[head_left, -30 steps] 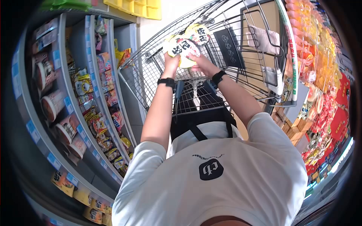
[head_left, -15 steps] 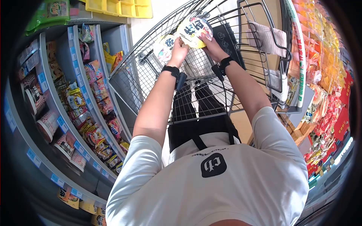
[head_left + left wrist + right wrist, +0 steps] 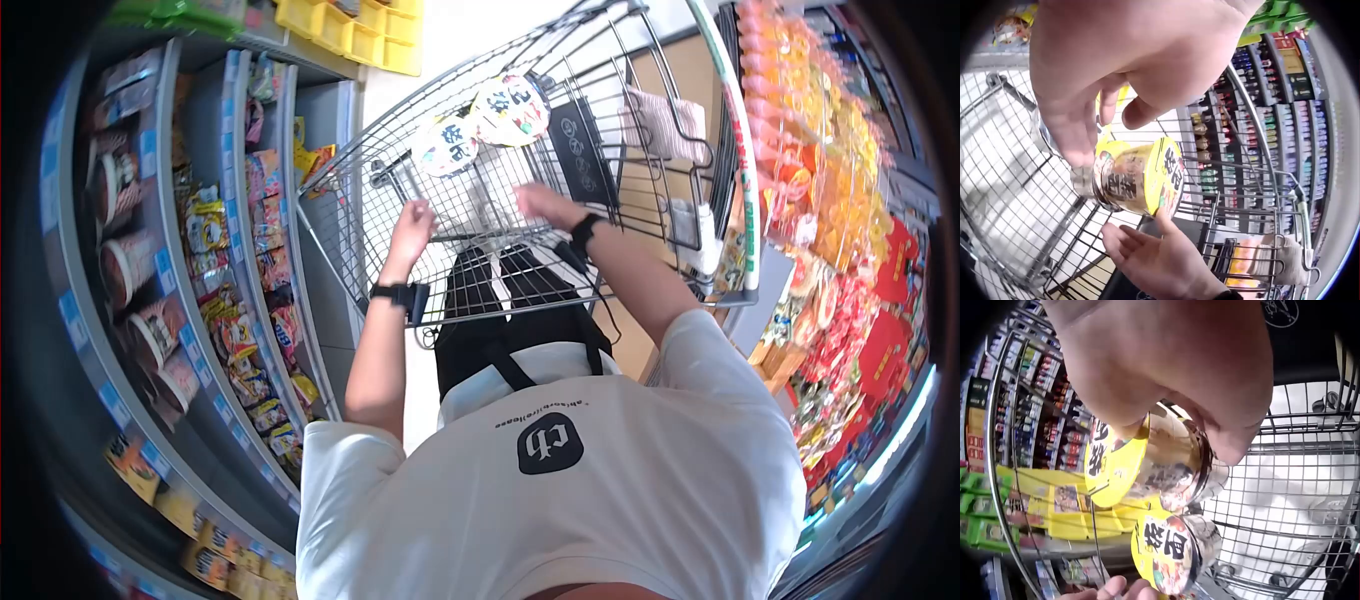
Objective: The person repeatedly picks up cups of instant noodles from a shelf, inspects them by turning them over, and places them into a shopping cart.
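Your left hand is raised in front of you, fingers loosely extended and gripping nothing — the forearm runs up from a bent elbow, with a black band at the wrist. Your right hand reaches further forward and across, palm turned down, fingers relaxed and spread — that wrist wears a black band too. Both arms are bare below short white sleeves, the hands set near each other.
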